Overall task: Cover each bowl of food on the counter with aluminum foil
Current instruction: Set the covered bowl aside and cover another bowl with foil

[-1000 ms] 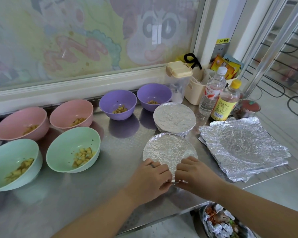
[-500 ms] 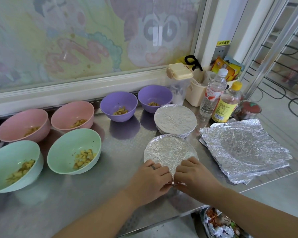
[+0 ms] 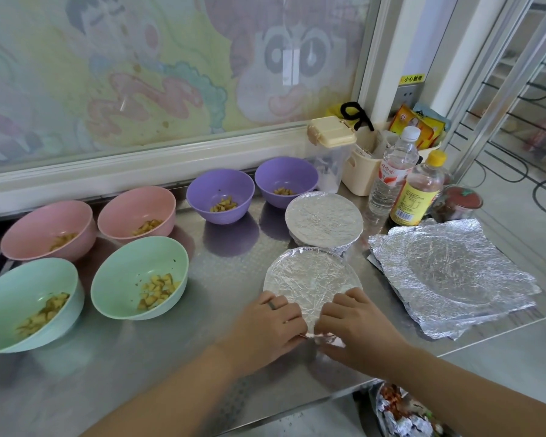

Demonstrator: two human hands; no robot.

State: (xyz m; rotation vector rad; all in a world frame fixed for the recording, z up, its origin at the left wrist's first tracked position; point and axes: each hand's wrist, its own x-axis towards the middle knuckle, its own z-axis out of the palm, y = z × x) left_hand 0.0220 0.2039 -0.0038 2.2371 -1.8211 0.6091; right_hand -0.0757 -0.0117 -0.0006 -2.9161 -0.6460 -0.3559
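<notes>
The yellow sticker (image 3: 413,79) at 1 o'clock reads 小心触电. Your left hand (image 3: 265,326) and right hand (image 3: 356,329) have curled fingers that pinch the foil edge (image 3: 320,337) at 6 o'clock of the covered bowl (image 3: 309,279) on the worktop (image 3: 227,279).

Pink, mint, purple bowls (image 3: 220,196); silver foil (image 3: 448,272)

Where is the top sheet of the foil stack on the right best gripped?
Probably at its near corner, pinched from the front of the counter: the foil stack lies flat, leaving only edges to grip, and the near edges are crinkled and fanned apart, so one sheet can be lifted alone.
</notes>
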